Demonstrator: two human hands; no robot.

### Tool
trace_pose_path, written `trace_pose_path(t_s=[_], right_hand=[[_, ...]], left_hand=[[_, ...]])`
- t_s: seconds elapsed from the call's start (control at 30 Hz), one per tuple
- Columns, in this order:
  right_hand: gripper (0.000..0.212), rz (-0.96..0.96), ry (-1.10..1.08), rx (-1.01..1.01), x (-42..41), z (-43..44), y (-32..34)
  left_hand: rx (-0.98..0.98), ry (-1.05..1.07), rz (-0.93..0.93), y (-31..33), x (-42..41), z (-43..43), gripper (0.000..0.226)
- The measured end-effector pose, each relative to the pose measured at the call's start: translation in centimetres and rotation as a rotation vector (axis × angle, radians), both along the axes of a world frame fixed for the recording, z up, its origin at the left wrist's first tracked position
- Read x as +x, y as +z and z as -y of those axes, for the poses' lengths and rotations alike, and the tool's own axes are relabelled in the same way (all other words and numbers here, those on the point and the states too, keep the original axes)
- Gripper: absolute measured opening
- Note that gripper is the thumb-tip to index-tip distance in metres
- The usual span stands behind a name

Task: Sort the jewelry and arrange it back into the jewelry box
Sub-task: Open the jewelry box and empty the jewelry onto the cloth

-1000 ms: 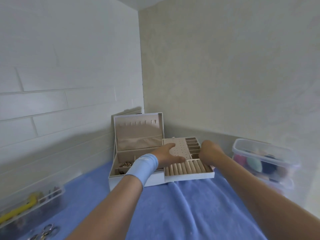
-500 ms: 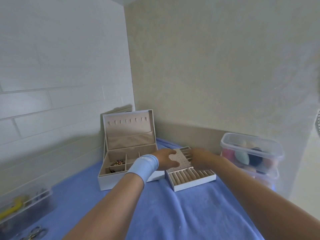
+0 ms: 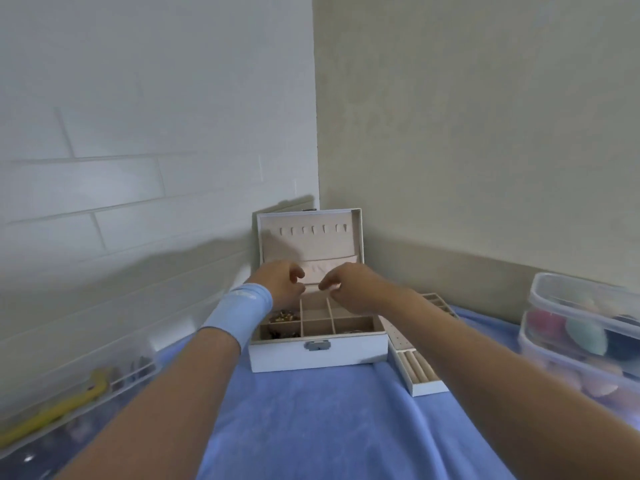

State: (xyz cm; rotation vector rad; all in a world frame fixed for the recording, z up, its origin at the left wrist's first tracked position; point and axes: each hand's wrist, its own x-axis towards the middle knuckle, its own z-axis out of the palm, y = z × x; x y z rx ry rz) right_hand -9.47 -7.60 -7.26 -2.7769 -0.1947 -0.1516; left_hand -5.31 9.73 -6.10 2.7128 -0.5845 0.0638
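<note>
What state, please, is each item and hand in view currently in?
jewelry box: open, lid upright
ring tray: out of the box, lying beside it
clear tub: lidded
left hand: fingers curled over the box, grip unclear
right hand: fingers curled over the box, grip unclear

Matt blue cloth (image 3: 311, 427), clear plastic tub (image 3: 585, 306)

white jewelry box (image 3: 317, 355) sits open, lid (image 3: 311, 237) standing straight up, beige lining, grid of little compartments inside; gold-ish jewelry (image 3: 282, 317) piled in the compartments on its 9 o'clock side; the lift-out tray (image 3: 420, 372) with ring rolls lies flat just beside the box at its 3 o'clock
</note>
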Motion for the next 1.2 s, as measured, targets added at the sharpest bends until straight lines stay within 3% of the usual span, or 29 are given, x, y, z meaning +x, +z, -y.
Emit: trace_pose_path(t_s=[0.33, 0.43, 0.57, 0.67, 0.77, 0.9, 1.1, 1.2], right_hand=[[0.029, -0.119, 0.146, -0.216, 9.3, -5.7, -3.0], [0.029, -0.162, 0.215, -0.356, 10.2, -6.7, -3.6], [0.043, -0.158, 0.355, -0.468, 10.9, -7.3, -4.0], [0.036, -0.200, 0.372, -0.546, 11.5, -7.7, -4.2], [0.035, -0.197, 0.362, -0.622, 11.5, -8.0, -4.3], [0.013, -0.109, 0.359, -0.622, 11.1, -7.7, -4.5], [0.018, -0.052, 0.331, -0.459, 11.1, -7.2, -4.7], [0.010, -0.071, 0.297, -0.305, 11.4, -6.6, -4.5]], left_hand=[[0.378, -0.051, 0.095, -3.0, 5.9, -3.6, 0.026], [0.226, -0.058, 0.125, -4.2, 7.2, -4.4, 0.022], [-0.249, -0.070, 0.275, -5.4, 7.6, -5.8, 0.022], [-0.302, -0.091, 0.339, -5.7, 7.3, -6.1, 0.024], [-0.225, -0.093, 0.326, -5.7, 7.1, -5.8, 0.020], [0.047, -0.032, 0.249, -5.3, 6.7, -5.7, 0.022], [0.272, 0.023, 0.095, -4.7, 6.8, -4.7, 0.021], [0.306, 0.051, 0.053, -4.6, 7.1, -4.0, 0.019]])
